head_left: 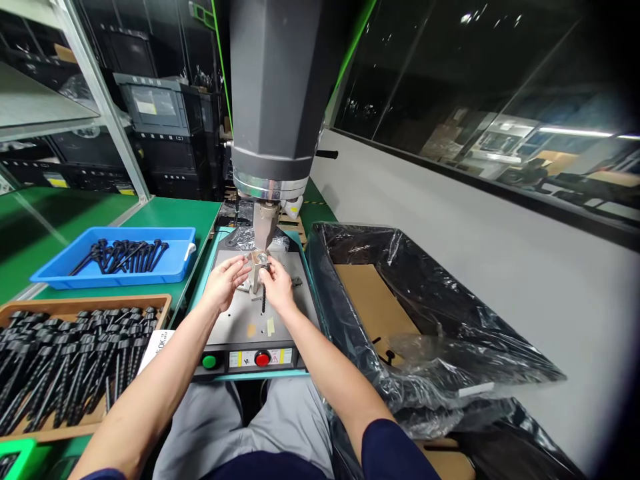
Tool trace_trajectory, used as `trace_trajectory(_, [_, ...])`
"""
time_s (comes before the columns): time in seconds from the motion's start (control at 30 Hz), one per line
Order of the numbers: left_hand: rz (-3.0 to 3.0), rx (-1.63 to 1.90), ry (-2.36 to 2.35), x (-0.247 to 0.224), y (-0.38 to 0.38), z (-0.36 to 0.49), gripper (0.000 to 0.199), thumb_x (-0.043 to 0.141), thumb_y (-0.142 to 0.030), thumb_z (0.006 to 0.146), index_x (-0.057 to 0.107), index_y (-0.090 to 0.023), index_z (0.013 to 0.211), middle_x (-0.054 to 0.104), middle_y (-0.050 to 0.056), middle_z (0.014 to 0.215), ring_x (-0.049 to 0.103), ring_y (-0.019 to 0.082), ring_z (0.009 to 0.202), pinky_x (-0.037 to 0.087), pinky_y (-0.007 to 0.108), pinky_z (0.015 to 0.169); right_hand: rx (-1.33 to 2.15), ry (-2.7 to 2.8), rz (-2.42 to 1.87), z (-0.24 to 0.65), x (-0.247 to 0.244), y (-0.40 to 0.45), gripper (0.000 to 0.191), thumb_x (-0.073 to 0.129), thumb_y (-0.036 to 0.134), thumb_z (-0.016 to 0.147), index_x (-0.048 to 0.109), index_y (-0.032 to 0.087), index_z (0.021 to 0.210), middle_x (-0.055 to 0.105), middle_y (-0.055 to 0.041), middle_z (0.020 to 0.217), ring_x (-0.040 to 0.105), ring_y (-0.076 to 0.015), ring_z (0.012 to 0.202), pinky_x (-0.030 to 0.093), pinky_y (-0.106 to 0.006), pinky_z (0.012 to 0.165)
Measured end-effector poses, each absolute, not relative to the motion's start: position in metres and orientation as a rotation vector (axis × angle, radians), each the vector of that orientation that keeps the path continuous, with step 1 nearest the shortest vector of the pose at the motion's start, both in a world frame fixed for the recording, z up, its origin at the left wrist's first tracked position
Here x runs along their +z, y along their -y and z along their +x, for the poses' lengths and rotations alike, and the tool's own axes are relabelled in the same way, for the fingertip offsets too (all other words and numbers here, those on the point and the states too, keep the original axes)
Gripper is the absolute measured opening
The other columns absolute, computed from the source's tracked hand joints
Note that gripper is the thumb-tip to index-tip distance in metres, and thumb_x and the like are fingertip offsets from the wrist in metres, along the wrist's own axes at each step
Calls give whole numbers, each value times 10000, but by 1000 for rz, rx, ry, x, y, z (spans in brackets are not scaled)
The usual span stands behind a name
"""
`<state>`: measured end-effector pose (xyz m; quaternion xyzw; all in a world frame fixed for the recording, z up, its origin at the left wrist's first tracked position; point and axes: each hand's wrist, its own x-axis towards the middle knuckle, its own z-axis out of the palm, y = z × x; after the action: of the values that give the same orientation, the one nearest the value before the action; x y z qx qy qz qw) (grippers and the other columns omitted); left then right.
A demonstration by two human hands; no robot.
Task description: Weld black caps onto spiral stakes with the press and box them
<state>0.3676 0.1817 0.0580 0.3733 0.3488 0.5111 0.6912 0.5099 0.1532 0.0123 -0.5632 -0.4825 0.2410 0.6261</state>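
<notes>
My right hand [278, 285] is closed on a black ribbed plastic stem [264, 299], its shaft hanging down at the front of a metal fixture [256, 273]. On the fixture's other side is my left hand [226, 283], fingers stretched and apart, the tips close to the block; whether they touch it I cannot tell. Right above the fixture comes down the metal horn [265, 223] of a large grey press head [273, 80]. The part's upper end is mostly hidden by my right fingers.
At left, a blue tray [165, 272] and a brown tray [100, 301] hold many black stems. The machine base carries a green button [209, 362] and a red button [263, 359]. On the right stands a bin lined with black plastic [450, 293], cardboard [373, 300] inside.
</notes>
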Motion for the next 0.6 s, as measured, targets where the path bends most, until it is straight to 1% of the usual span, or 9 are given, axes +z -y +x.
trace_trajectory(0.07, [825, 1197, -800, 57, -184, 375, 374, 829, -266, 638, 692, -119, 953, 701, 139, 1108, 693, 149, 819, 527, 284, 789, 419, 1136, -1343, 513, 17, -153, 380, 596, 304, 830, 653, 204, 1193, 691, -62, 1028, 639, -182, 845, 520, -321, 816])
trace_trajectory(0.1, [826, 1221, -806, 56, -185, 378, 365, 839, -257, 618, 699, -115, 923, 711, 133, 1070, 690, 145, 802, 529, 285, 787, 367, 1149, -1359, 515, 19, -153, 368, 589, 301, 831, 665, 196, 1176, 685, -74, 1056, 634, -187, 866, 518, -320, 821])
trace_trajectory(0.2, [833, 1262, -808, 53, -186, 386, 396, 870, -242, 543, 714, -110, 882, 729, 117, 970, 688, 156, 785, 538, 309, 793, 280, 1184, -1357, 518, 27, -154, 362, 577, 293, 833, 680, 170, 1157, 670, -99, 1070, 621, -196, 885, 519, -303, 781])
trace_trajectory(0.23, [831, 1271, -805, 52, -186, 387, 412, 881, -237, 516, 715, -110, 871, 731, 113, 945, 689, 164, 784, 541, 321, 797, 260, 1193, -1353, 519, 29, -155, 356, 578, 286, 830, 686, 169, 1148, 669, -102, 1071, 615, -203, 908, 514, -309, 799])
trace_trajectory(0.3, [826, 1291, -793, 52, -188, 390, 443, 896, -233, 475, 711, -111, 859, 733, 103, 899, 691, 173, 781, 544, 339, 804, 243, 1196, -1356, 522, 32, -158, 325, 603, 269, 810, 707, 187, 1106, 677, -92, 1067, 597, -219, 972, 485, -338, 889])
trace_trajectory(0.37, [814, 1314, -781, 54, -190, 391, 459, 905, -236, 457, 708, -110, 852, 730, 89, 852, 690, 172, 770, 542, 348, 815, 299, 1166, -1369, 524, 33, -161, 290, 640, 267, 788, 727, 221, 1061, 692, -70, 1047, 581, -230, 1016, 448, -358, 953])
trace_trajectory(0.47, [790, 1340, -769, 58, -193, 391, 468, 910, -236, 452, 710, -109, 856, 731, 81, 844, 689, 168, 770, 536, 356, 841, 440, 1138, -1359, 526, 32, -169, 282, 658, 289, 786, 728, 259, 1057, 704, -44, 1041, 578, -229, 1037, 425, -359, 984])
trace_trajectory(0.6, [781, 1333, -777, 62, -197, 391, 471, 908, -240, 451, 716, -102, 858, 732, 90, 870, 694, 188, 799, 529, 373, 858, 531, 1152, -1310, 524, 30, -182, 301, 634, 287, 793, 713, 257, 1083, 709, -26, 1065, 582, -218, 1040, 421, -352, 1001])
